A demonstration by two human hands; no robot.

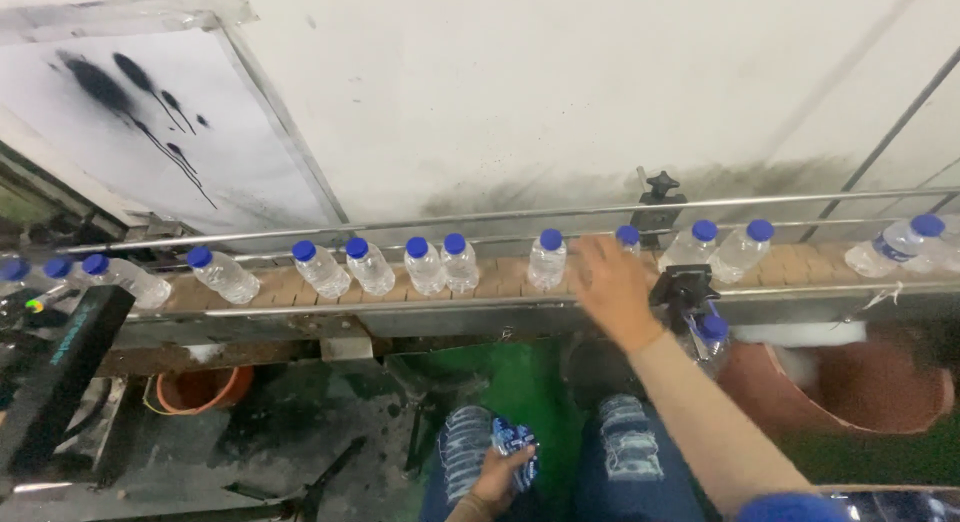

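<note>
- The right hand point(612, 287) reaches out over the conveyor belt point(500, 278), fingers spread and open, palm down, touching a clear plastic bottle point(629, 239) whose blue cap shows just past the fingertips.
- The left hand point(497, 480) rests low by the knees, closed around a bundle of blue labels point(517, 445).
- The belt is made of tan, ribbed slats and carries a row of small clear bottles with round blue caps, some standing close together, others apart.
- Thin metal guide rails point(420, 222) run along both sides of the belt; a black knobbed clamp point(660, 192) sits on the far rail, another black bracket point(683, 285) on the near one, just beside the right wrist.
- Below are an orange bucket point(200, 387), a large brown tub point(850, 387) and a wet green floor point(520, 382).
- Ripped blue jeans point(628, 447) cover the knees.
</note>
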